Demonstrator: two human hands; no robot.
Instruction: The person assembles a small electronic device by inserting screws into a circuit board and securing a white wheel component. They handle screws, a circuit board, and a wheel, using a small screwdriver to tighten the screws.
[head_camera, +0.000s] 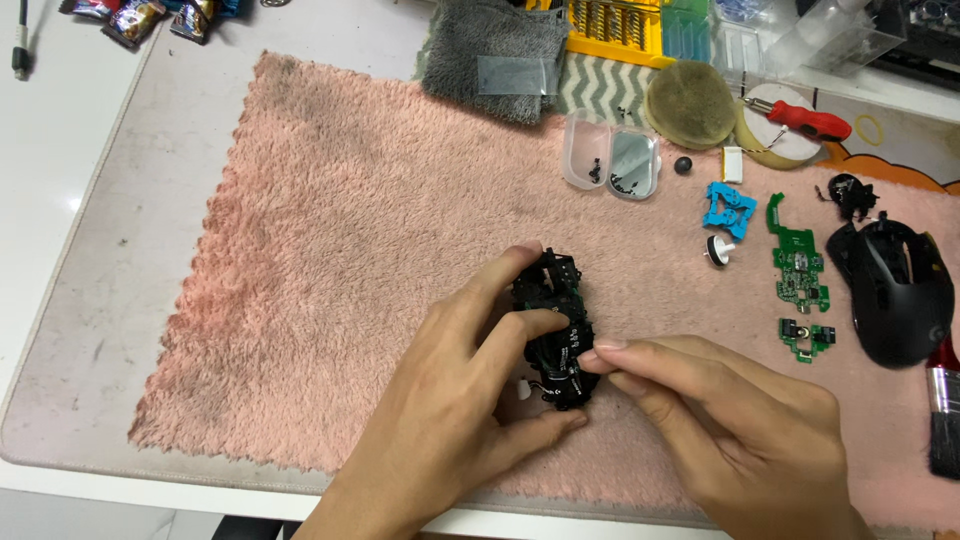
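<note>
Snack packets (135, 17) are cut off at the upper left corner. On the pink fluffy mat (330, 260), near its middle, a black mouse chassis (556, 335) is gripped by the left hand (470, 400), whose thumb and fingers hide its left flank. Its exposed interior is seen as dark ribs and clips; finer detail is hard to make out. Its right edge is pinched by the right hand (730, 420), with the fingertips closed on it. Farther right, green circuit boards (798, 270) and a black mouse shell (895, 290) are laid; a brush (943, 410) is cropped by the frame.
</note>
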